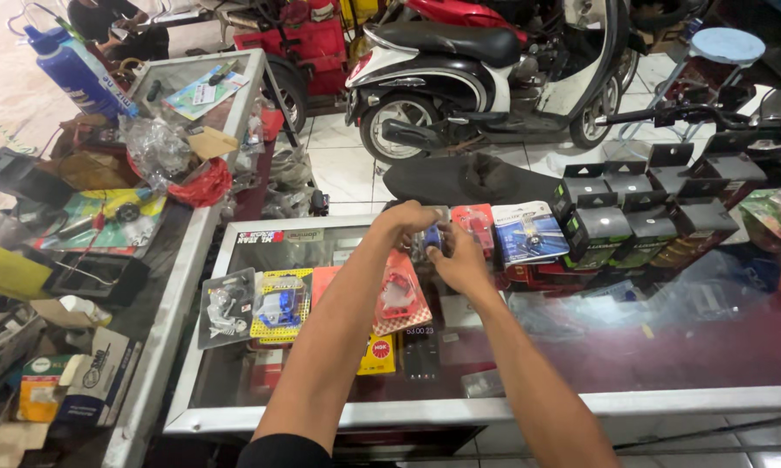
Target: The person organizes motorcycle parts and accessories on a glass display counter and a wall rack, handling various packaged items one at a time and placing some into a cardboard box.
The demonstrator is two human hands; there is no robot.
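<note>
Glass counter point(581, 400) seen nearest, with both forearms stretched across it. Small blue packet point(433, 237) gripped at far edge of counter by left hand point(405, 222) and right hand point(462, 260), fingers curled shut around it. Red blister pack point(400, 299) laid just beneath hands. Black boxes point(633, 217) stacked to right. Scooter point(486, 69) parked beyond.
</note>
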